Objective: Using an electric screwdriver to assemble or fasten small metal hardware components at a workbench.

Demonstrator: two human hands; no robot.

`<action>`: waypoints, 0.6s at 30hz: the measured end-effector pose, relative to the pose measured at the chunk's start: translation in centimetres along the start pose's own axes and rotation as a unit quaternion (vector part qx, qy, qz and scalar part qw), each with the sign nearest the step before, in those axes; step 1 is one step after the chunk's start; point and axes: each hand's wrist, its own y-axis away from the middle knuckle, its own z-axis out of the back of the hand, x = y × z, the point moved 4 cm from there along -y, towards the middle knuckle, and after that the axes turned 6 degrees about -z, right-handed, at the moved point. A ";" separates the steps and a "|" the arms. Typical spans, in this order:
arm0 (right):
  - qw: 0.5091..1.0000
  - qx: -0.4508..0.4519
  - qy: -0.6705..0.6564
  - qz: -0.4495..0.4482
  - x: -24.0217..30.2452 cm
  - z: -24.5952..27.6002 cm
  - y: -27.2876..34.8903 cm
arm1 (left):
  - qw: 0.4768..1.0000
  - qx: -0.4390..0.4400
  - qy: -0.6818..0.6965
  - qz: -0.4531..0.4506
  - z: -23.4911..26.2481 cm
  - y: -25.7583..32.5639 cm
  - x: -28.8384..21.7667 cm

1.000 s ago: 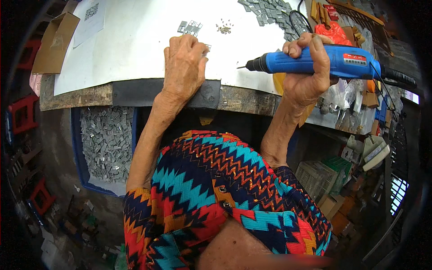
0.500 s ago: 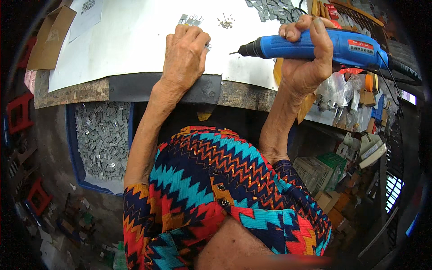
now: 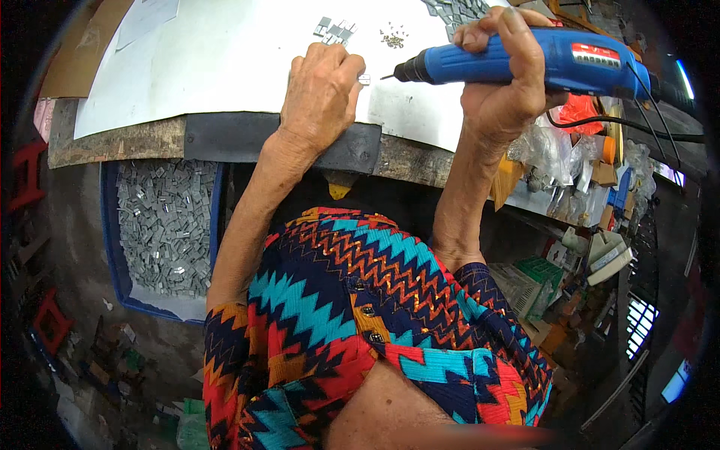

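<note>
Right hand (image 3: 501, 101) is wrapped firmly around a blue plastic power screwdriver (image 3: 559, 66), ribbed near the front, with a black tapered nose and a thin metal bit pointing to the left. On its body is a rectangular red and white label (image 3: 596, 54), carrying small printed characters. Left hand (image 3: 322, 94) is curled, pinching a small light-grey rectangular piece (image 3: 364, 79), which sticks out at the fingertips; the bit is near this piece, with a narrow gap in between. Both are over a smooth white sheet (image 3: 210, 75), which covers the bench (image 3: 135, 141) with a rough, worn wooden edge. Beyond the left hand lie a cluster of small grey pieces (image 3: 335, 31) and, beside it, a loose pile of tiny brass-coloured screws (image 3: 393, 36). Below the bench edge, a blue-rimmed tray (image 3: 111, 225) holds many glossy grey rectangular parts (image 3: 165, 232).
</note>
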 end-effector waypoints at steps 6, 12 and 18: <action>0.995 -0.023 0.090 0.030 -0.2 -1.7 0.5 | 0.999 -0.023 0.039 0.022 0.1 0.0 0.6; 0.997 -0.024 0.073 0.027 -0.6 -2.7 0.7 | 0.998 -0.016 0.051 0.029 0.0 -0.2 0.7; 0.996 0.011 0.076 0.034 -0.8 -2.8 0.6 | 0.998 -0.014 0.059 0.028 -0.1 -0.3 0.7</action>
